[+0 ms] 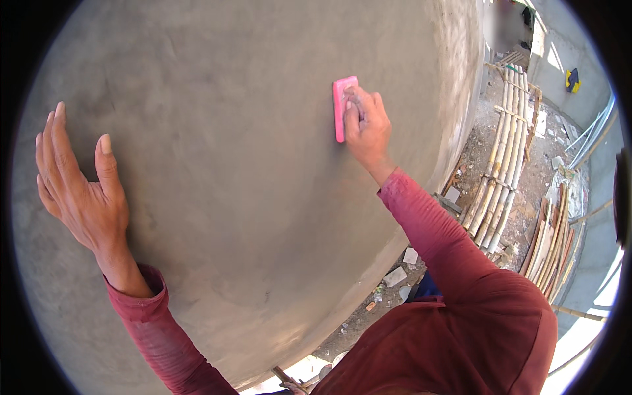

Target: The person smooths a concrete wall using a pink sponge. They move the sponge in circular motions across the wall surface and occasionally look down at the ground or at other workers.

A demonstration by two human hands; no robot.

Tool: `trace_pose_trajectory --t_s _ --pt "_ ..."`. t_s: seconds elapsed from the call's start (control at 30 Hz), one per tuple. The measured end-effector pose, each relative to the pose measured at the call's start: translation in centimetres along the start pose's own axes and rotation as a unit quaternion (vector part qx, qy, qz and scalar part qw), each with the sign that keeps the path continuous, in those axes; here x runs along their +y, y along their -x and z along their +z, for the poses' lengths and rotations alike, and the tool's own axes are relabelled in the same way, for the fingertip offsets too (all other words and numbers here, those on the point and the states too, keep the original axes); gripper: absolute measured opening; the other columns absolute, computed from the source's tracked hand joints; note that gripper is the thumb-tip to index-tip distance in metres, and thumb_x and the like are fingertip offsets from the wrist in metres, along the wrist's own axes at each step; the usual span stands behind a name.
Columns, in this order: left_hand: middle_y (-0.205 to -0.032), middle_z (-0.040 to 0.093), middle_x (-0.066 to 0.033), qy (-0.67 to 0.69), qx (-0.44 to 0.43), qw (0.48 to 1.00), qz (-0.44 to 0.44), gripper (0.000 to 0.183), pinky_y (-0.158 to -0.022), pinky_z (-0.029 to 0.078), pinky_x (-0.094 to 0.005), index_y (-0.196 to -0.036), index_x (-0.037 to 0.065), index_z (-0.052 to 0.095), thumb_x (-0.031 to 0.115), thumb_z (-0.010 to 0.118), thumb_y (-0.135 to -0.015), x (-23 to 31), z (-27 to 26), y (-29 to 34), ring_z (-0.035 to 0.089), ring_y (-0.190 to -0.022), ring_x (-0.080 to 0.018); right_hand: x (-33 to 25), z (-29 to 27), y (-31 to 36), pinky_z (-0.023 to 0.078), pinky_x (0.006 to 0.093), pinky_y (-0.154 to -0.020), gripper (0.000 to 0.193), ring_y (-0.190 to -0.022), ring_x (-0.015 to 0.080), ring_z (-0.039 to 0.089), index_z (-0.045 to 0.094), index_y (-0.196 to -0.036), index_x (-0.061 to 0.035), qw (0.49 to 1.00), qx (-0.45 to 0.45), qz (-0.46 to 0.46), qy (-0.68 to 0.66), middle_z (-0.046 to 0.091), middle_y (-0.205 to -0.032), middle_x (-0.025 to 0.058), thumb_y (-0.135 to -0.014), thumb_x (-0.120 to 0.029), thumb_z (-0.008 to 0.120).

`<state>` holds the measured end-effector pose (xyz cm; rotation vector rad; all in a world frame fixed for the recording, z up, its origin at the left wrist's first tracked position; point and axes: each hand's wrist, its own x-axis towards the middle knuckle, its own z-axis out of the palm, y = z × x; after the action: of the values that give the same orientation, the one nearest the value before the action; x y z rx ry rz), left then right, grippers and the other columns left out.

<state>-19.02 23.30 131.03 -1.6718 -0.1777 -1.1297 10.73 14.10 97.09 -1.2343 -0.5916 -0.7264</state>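
A broad grey plastered wall (pixel 250 184) fills most of the view, smooth with faint darker patches. My right hand (pixel 368 122) grips a pink plastering float (pixel 341 118), whose flat face is against the wall right of its middle. The fingers wrap round the handle, which they mostly hide. Over at the left, my left hand (pixel 85 178) is open, its fingers stretched upward and the thumb apart. It holds nothing and is at the wall's surface; whether the palm touches it I cannot tell. Both forearms wear dark red sleeves.
Bamboo poles (pixel 503 158) lashed together stretch along the rubble-strewn ground at the right. Thinner sticks (pixel 552 243) lie beside another grey wall (pixel 592 191). A yellow and dark object (pixel 573 80) is at the upper right. Broken pale slabs (pixel 395 276) lie at the plastered wall's foot.
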Motion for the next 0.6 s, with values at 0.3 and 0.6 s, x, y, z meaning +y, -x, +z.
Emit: trace_pose_trajectory --t_s 0.3,0.6 --pt "-0.167 0.056 0.0008 0.009 0.015 1.0 -0.011 0.06 -0.13 0.029 -0.0564 -0.167 0.024 0.052 0.051 0.058 -0.113 0.2 0.7 0.5 0.045 -0.16 -0.0269 -2.0 0.6 0.1 0.058 0.0404 -0.08 0.029 -0.089 0.0291 0.071 0.074 -0.127 -0.0092 0.999 -0.049 0.004 0.009 0.07 -0.105 0.0118 -0.101 -0.003 0.064" --pt "-0.167 0.056 0.0004 0.007 -0.002 1.0 -0.015 0.06 -0.13 0.03 -0.0557 -0.167 0.024 0.052 0.049 0.059 -0.113 0.4 0.8 1.0 0.044 -0.161 -0.0263 -1.5 1.6 -0.4 0.057 0.0408 -0.067 0.028 -0.077 0.0282 0.071 0.076 -0.126 -0.0136 0.999 -0.015 -0.051 0.003 0.071 -0.103 0.0115 -0.102 -0.007 0.064"
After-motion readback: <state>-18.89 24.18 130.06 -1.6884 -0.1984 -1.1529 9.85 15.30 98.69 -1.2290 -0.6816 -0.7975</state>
